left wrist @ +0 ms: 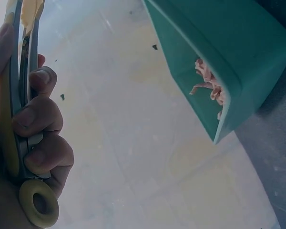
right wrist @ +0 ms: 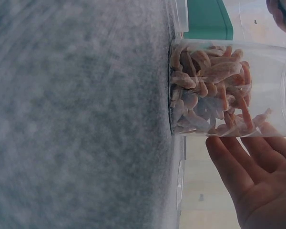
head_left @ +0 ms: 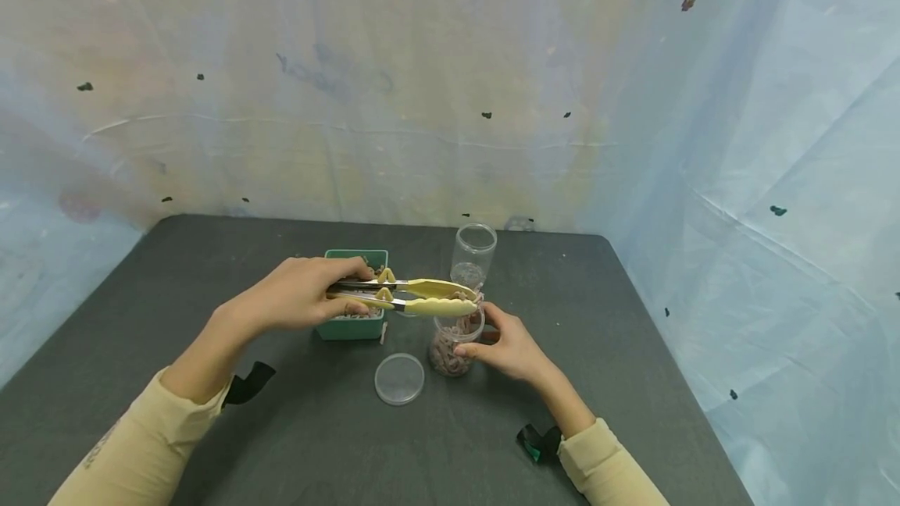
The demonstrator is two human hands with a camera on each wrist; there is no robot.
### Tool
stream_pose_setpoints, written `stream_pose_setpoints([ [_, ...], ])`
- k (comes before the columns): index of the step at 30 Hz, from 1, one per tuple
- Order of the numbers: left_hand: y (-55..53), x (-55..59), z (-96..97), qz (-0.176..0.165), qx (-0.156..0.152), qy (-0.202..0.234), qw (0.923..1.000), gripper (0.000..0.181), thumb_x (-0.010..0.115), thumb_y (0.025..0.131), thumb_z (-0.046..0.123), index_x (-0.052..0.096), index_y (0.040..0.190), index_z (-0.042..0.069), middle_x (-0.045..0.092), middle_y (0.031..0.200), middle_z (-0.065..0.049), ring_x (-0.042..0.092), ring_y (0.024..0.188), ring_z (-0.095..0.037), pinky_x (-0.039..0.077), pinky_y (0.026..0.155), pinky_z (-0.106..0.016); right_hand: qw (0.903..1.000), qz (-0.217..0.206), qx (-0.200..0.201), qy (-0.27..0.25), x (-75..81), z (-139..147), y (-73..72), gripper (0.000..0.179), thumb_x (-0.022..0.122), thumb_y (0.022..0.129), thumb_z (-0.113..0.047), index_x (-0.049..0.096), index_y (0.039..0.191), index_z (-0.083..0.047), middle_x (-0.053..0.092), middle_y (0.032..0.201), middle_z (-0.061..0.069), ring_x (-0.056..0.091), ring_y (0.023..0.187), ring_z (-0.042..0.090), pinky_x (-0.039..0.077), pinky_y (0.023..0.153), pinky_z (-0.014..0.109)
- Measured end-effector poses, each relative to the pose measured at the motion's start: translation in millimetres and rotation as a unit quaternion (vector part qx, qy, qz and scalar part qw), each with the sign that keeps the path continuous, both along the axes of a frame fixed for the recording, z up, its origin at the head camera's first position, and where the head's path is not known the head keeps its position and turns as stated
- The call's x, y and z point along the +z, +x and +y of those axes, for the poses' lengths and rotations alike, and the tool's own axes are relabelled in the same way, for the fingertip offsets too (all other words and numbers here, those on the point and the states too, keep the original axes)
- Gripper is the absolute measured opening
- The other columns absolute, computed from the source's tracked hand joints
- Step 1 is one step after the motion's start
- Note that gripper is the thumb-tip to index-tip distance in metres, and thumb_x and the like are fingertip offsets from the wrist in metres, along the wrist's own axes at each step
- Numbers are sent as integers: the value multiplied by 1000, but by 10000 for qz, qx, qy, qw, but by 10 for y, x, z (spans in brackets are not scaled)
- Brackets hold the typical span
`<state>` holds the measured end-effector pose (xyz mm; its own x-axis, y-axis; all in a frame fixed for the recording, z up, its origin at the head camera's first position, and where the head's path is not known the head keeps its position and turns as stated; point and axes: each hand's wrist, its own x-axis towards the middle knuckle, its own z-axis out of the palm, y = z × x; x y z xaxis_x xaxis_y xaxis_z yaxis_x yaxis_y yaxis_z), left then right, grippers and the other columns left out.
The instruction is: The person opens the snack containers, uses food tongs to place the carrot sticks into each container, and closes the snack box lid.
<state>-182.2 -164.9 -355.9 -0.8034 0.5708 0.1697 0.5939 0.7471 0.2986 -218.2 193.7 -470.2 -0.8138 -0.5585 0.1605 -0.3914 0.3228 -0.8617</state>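
My left hand [head_left: 330,293] grips yellow-tipped tongs [head_left: 422,297] by their metal arms, squeezed nearly together; in the left wrist view my fingers [left wrist: 35,119] curl round them. The tong tips sit over the mouth of a clear jar [head_left: 455,348] partly filled with pinkish-brown curled pieces [right wrist: 209,90]. Whether the tips hold a piece is hidden. My right hand [head_left: 487,336] holds this jar on the table, thumb in front, fingers [right wrist: 243,167] along its side. A green tub [head_left: 351,328] [left wrist: 219,57] with the same pieces stands under the tongs, to the left.
An empty clear jar [head_left: 473,254] stands just behind the filled one. A round clear lid [head_left: 399,379] lies flat on the dark grey table [head_left: 211,272] in front of the tub. Pale plastic sheeting [head_left: 450,100] walls the back and right sides.
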Motion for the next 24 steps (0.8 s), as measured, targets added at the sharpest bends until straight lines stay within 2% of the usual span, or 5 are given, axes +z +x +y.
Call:
stream_pose_setpoints([
  [3,-18,-12,18,-147,0,-25,9999,35,70,97,50,67,122,27,73,108,13,62,79,1,48,66,-32,10000,32,22,-12,4,4,-6,73,84,91,-24,47,151,-2,59,142,18,60,129,36,53,102,48],
  [7,-59,-25,48,-356,48,-115,9993,33,72,96,50,66,122,30,73,114,13,65,83,0,49,68,-32,9999,54,86,-87,-4,9,-9,71,83,92,-21,48,151,-2,60,140,18,61,128,35,52,102,48],
  [14,-108,46,115,-722,71,-256,9970,32,73,96,49,66,122,32,71,113,14,61,77,-2,48,66,-33,9998,92,104,-114,-27,11,-12,72,84,91,-20,48,151,-2,60,140,18,62,127,35,53,102,48],
  [20,-94,69,138,-720,58,-277,9970,33,74,95,46,67,123,31,70,110,15,59,76,-3,47,66,-33,9998,90,126,-141,-22,5,-9,73,84,91,-20,48,151,-1,60,141,18,62,127,36,53,102,49],
  [24,-82,40,106,-622,131,-235,9977,39,73,95,51,66,127,29,71,117,12,66,89,-5,52,73,-38,9998,69,120,-128,-17,3,-7,71,84,91,-21,49,150,-2,59,141,18,61,129,36,52,102,49],
])
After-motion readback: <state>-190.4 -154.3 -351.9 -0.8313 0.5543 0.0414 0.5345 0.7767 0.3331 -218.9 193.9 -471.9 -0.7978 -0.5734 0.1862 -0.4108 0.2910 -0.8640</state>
